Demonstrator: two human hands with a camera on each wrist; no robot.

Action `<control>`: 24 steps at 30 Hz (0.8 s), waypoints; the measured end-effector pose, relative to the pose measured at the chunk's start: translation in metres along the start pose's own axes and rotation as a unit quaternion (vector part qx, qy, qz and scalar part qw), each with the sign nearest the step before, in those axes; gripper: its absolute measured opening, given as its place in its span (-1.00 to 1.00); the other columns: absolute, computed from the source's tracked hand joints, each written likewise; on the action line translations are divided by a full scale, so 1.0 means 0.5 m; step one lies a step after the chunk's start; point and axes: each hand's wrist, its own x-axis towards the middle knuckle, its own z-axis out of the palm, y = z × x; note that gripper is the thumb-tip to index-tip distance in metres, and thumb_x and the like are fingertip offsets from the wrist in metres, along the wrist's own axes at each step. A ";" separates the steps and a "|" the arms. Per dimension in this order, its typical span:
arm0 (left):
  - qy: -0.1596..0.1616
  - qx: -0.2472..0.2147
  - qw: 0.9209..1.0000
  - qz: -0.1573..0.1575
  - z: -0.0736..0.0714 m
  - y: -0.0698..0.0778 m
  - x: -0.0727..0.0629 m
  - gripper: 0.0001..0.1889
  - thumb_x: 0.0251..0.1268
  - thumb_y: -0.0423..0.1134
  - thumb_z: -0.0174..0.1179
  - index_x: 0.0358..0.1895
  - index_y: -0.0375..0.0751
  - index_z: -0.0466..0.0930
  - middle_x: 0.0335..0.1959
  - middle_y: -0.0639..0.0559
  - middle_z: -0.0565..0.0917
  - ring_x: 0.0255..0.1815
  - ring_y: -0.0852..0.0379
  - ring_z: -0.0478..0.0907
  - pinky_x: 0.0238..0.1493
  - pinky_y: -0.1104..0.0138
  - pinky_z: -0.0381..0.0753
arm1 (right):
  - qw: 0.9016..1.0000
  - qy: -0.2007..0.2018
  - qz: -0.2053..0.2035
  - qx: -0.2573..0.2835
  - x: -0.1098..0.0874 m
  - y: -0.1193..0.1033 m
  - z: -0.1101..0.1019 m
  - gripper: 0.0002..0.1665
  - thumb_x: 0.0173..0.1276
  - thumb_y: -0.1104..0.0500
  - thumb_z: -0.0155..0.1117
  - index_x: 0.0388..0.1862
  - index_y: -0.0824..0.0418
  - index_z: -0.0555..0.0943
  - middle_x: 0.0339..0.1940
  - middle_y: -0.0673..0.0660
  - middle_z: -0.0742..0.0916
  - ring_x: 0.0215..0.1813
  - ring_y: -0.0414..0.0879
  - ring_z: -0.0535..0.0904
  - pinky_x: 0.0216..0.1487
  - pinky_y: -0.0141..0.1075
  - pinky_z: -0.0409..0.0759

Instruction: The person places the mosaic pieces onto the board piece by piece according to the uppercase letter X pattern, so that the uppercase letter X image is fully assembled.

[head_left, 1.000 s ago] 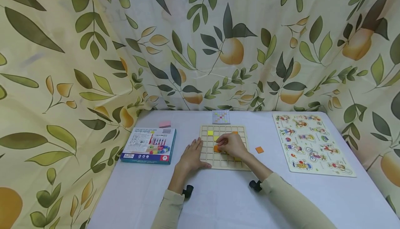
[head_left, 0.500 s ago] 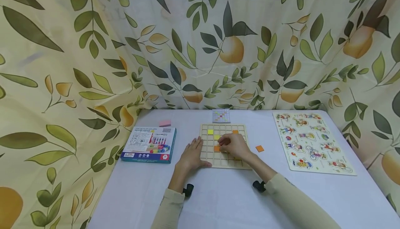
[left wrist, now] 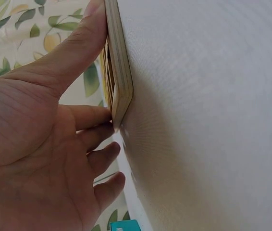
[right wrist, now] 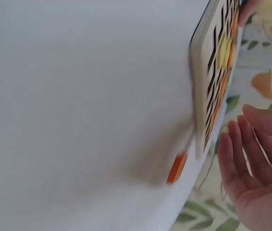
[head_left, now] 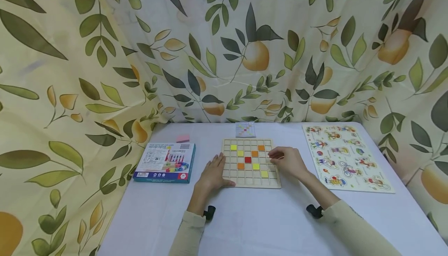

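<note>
A wooden grid board (head_left: 231, 174) lies on the table, with several yellow and orange square tiles on it and a red tile (head_left: 248, 160) near its middle. My left hand (head_left: 212, 174) rests at the board's left side, fingers straight along that edge and thumb at the front corner. Over the right edge of the board hovers my right hand (head_left: 290, 162), its fingers loosely bent with nothing between them. In the right wrist view, a loose orange tile (right wrist: 177, 168) lies on the table beside the board; the hand covers it in the head view.
A blue-and-white box (head_left: 162, 162) lies left of the board, with a pink block (head_left: 182, 138) behind it. A small pattern card (head_left: 245, 129) is behind the board. On the right lies a figure puzzle board (head_left: 350, 162). A leaf-print curtain (head_left: 259, 89) closes the back.
My right hand has moved right, away from the board's middle to its right edge, uncovering the red tile and neighbouring orange and yellow tiles. The left hand keeps its place.
</note>
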 end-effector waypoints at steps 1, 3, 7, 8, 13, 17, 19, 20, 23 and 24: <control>0.001 -0.001 1.000 0.000 -0.001 0.000 0.000 0.25 0.05 0.25 0.54 0.68 -0.29 0.03 0.73 -0.11 -0.01 0.74 -0.09 -0.11 0.69 0.02 -0.05 | 1.000 0.001 0.004 -0.004 -0.003 0.008 -0.009 -0.77 0.32 0.32 0.49 -0.05 0.27 0.78 -0.20 0.12 0.84 -0.16 0.00 0.77 -0.15 -0.20 0.74; 0.003 -0.004 1.000 0.000 -0.001 -0.001 0.000 0.25 0.04 0.24 0.56 0.67 -0.29 0.04 0.73 -0.11 0.00 0.73 -0.09 -0.11 0.69 0.01 -0.05 | 1.000 0.000 0.012 -0.008 -0.011 0.024 -0.027 -0.76 0.32 0.32 0.48 -0.03 0.27 0.78 -0.15 0.18 0.83 -0.15 0.04 0.78 -0.20 -0.22 0.75; 0.006 -0.009 1.000 0.000 -0.001 -0.001 0.000 0.24 0.04 0.22 0.57 0.67 -0.29 0.06 0.73 -0.12 0.01 0.73 -0.10 -0.10 0.69 0.01 -0.04 | 0.999 -0.005 0.034 -0.032 -0.026 0.054 -0.060 -0.71 0.32 0.27 0.49 0.01 0.28 0.77 -0.07 0.28 0.81 -0.09 0.15 0.79 -0.17 -0.11 0.76; 0.006 -0.011 1.000 0.000 -0.001 0.000 -0.001 0.24 0.04 0.21 0.57 0.67 -0.29 0.06 0.73 -0.12 0.01 0.73 -0.10 -0.10 0.69 0.01 -0.04 | 0.998 -0.007 0.039 -0.043 -0.029 0.060 -0.067 -0.70 0.31 0.26 0.49 0.02 0.28 0.77 -0.05 0.29 0.81 -0.06 0.17 0.78 -0.11 -0.06 0.75; 0.006 -0.021 1.000 -0.001 -0.002 0.003 -0.007 0.23 0.05 0.20 0.57 0.67 -0.30 0.07 0.73 -0.12 0.01 0.73 -0.11 -0.10 0.69 0.00 -0.04 | 0.994 -0.024 0.036 -0.097 -0.043 0.086 -0.082 -0.66 0.23 0.33 0.46 0.02 0.31 0.76 -0.07 0.23 0.81 0.00 0.18 0.70 0.03 0.10 0.66; 0.004 -0.019 1.000 -0.001 -0.006 0.006 -0.010 0.23 0.06 0.21 0.56 0.67 -0.30 0.06 0.73 -0.11 0.00 0.74 -0.10 -0.11 0.69 0.00 -0.05 | 0.994 -0.033 0.016 -0.106 -0.049 0.095 -0.082 -0.64 0.18 0.41 0.48 0.00 0.33 0.76 -0.09 0.21 0.81 -0.03 0.15 0.72 0.04 0.10 0.68; 0.004 -0.019 1.000 -0.001 -0.007 0.007 -0.011 0.23 0.06 0.21 0.56 0.67 -0.29 0.05 0.73 -0.10 0.00 0.74 -0.10 -0.12 0.69 0.01 -0.06 | 0.994 -0.032 0.011 -0.104 -0.051 0.097 -0.081 -0.63 0.19 0.42 0.49 0.01 0.33 0.75 -0.09 0.21 0.81 -0.03 0.14 0.73 0.02 0.08 0.69; 0.004 -0.018 1.000 -0.002 -0.008 0.008 -0.011 0.23 0.06 0.21 0.56 0.67 -0.29 0.05 0.73 -0.10 0.00 0.74 -0.10 -0.11 0.69 0.01 -0.06 | 0.994 -0.030 0.011 -0.103 -0.052 0.098 -0.080 -0.63 0.19 0.41 0.49 0.02 0.33 0.75 -0.09 0.20 0.82 -0.04 0.12 0.73 0.01 0.06 0.70; 0.006 -0.019 1.000 -0.002 -0.008 0.009 -0.010 0.23 0.05 0.20 0.57 0.67 -0.30 0.06 0.73 -0.11 0.01 0.73 -0.10 -0.11 0.69 0.00 -0.05 | 0.995 -0.035 0.010 -0.097 -0.052 0.100 -0.077 -0.62 0.21 0.39 0.51 0.05 0.28 0.76 -0.07 0.15 0.82 -0.08 0.05 0.72 -0.05 -0.04 0.69; 0.007 -0.019 1.000 -0.003 -0.008 0.009 -0.010 0.23 0.05 0.20 0.57 0.67 -0.30 0.07 0.73 -0.11 0.01 0.73 -0.10 -0.10 0.69 0.00 -0.05 | 0.995 -0.036 0.008 -0.095 -0.051 0.100 -0.075 -0.61 0.21 0.39 0.51 0.05 0.27 0.76 -0.08 0.14 0.82 -0.10 0.02 0.71 -0.08 -0.08 0.68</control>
